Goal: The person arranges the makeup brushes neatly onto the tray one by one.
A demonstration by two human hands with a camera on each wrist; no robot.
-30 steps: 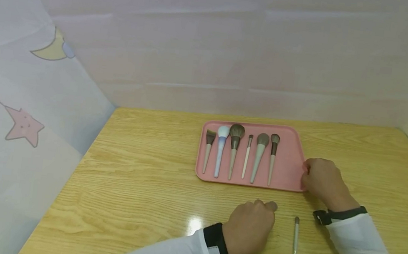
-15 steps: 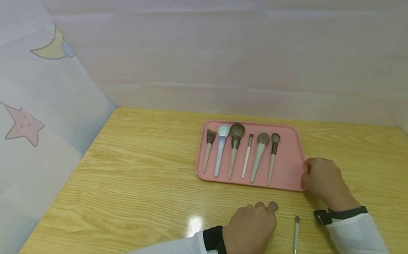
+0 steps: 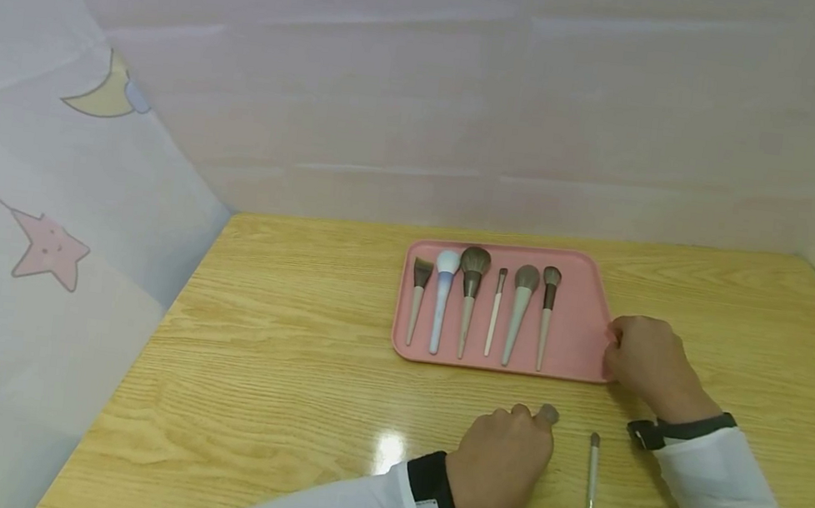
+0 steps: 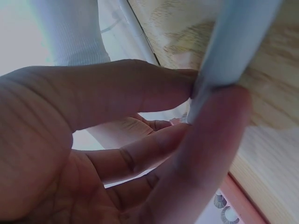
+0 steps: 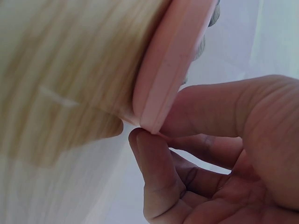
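The left hand (image 3: 500, 466) rests on the wooden table (image 3: 273, 373) near the front edge, its thumb and forefinger pinched around the pale handle of a makeup brush (image 3: 548, 414), whose grey bristle tip pokes out just beyond the knuckles; the left wrist view shows the fingers (image 4: 205, 149) curled closed on that handle (image 4: 233, 46). The right hand (image 3: 643, 360) sits farther back and to the right, thumb and fingertips (image 5: 154, 163) nipping the right rim of the pink tray (image 3: 581, 324). Between the two hands, a thin brush (image 3: 589, 497) lies loose on the table, pointing away. On the tray six brushes (image 3: 480, 308) lie side by side in a row, bristles toward the far wall (image 3: 424, 105).
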